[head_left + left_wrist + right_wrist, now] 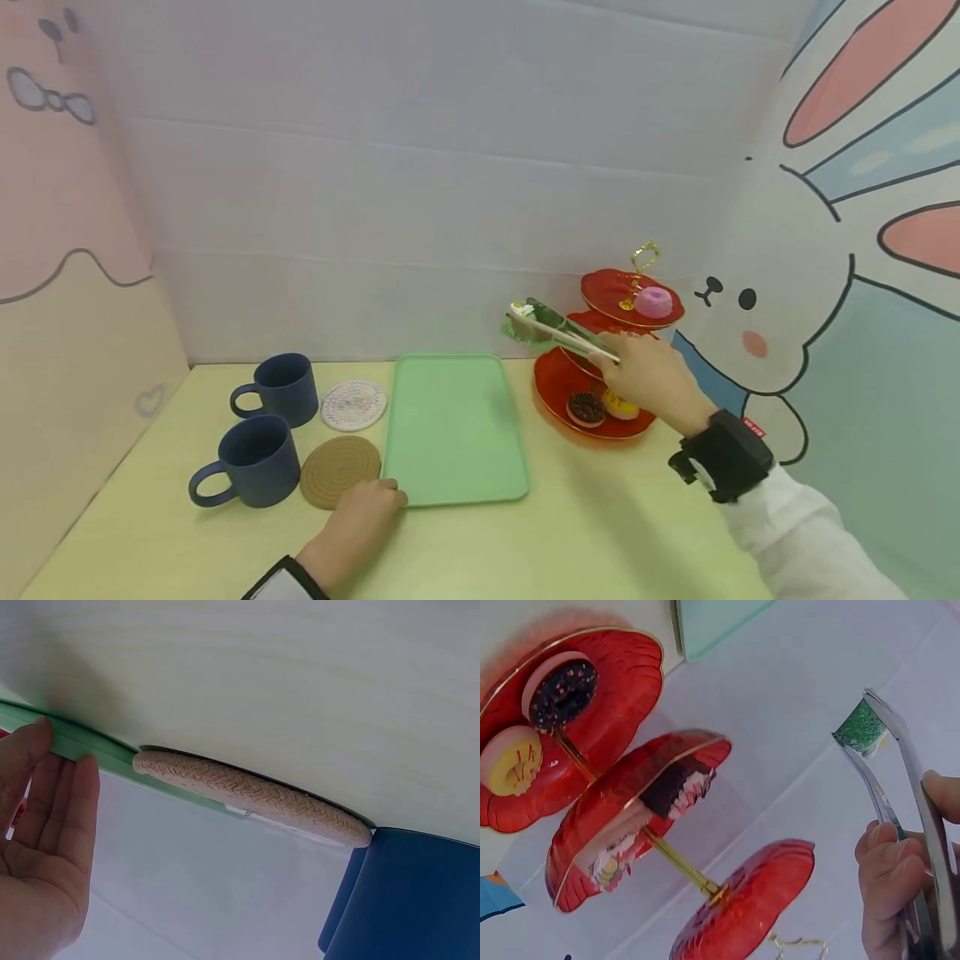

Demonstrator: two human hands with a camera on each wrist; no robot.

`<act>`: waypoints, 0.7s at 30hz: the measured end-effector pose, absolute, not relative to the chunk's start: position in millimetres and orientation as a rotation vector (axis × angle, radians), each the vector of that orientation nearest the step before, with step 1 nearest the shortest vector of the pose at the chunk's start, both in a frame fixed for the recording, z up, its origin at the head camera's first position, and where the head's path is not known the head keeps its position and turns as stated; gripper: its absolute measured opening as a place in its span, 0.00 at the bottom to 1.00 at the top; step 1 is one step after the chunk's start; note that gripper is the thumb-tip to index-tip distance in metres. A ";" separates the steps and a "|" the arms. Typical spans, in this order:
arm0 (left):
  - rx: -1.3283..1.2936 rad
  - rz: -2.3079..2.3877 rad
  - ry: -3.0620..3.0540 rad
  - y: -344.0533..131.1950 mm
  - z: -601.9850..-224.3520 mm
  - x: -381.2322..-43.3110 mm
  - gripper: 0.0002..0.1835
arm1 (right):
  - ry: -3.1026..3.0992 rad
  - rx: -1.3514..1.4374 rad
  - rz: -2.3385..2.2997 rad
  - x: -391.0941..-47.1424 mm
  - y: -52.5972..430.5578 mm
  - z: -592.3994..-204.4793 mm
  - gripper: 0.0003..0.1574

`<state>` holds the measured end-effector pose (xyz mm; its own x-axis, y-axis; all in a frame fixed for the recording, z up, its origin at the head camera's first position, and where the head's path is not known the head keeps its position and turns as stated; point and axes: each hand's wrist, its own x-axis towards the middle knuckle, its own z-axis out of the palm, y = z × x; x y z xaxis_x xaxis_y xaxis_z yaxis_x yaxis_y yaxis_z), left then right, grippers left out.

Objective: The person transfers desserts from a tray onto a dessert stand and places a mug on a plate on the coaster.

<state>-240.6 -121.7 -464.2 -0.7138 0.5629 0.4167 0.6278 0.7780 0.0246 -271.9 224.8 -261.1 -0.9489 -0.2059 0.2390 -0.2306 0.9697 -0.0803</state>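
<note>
My right hand (pixel 645 375) grips a pair of metal tongs (pixel 922 802), raised beside the three-tier red stand. Between the tong tips is a small green cake piece (pixel 861 727) with a white topping, held in the air. My left hand (pixel 362 515) is at the near left corner of the light green tray (pixel 457 433). Its thumb and fingertips pinch the tray's rim in the left wrist view. On the stand's bottom plate (pixel 630 682) sit a chocolate donut (pixel 586 410) and a yellow donut (pixel 620 405). A pink cake (pixel 653 302) rests on the top plate (pixel 607 292).
Two dark blue mugs (pixel 258 462) stand at the left. Between them and the tray lie a woven brown coaster (pixel 341 472) and a white patterned coaster (pixel 354 406). More cake pieces (pixel 676 789) sit on the middle plate. A white wall cloth (pixel 375 208) hangs behind the table.
</note>
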 end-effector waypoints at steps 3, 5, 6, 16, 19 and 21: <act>-0.900 -0.234 -2.582 -122.5 -464.4 -241.3 0.09 | -2.873 0.317 0.196 -268.4 237.3 -249.5 0.17; -0.901 -0.239 -2.577 -122.7 -464.2 -241.6 0.09 | -2.861 0.319 0.198 -266.1 245.8 -242.7 0.17; -0.901 -0.247 -2.576 -123.0 -464.0 -241.6 0.09 | -2.864 0.316 0.213 -265.3 250.2 -239.9 0.18; -0.892 -0.261 -2.583 -123.8 -464.3 -242.8 0.10 | -2.892 0.164 0.186 -254.1 285.2 -220.7 0.34; -0.898 -0.267 -2.579 -123.3 -464.8 -242.6 0.09 | -2.889 0.163 0.165 -252.3 293.7 -219.2 0.34; -0.899 -0.276 -2.581 -122.4 -464.6 -242.0 0.09 | -2.894 0.159 0.151 -251.0 298.5 -218.4 0.33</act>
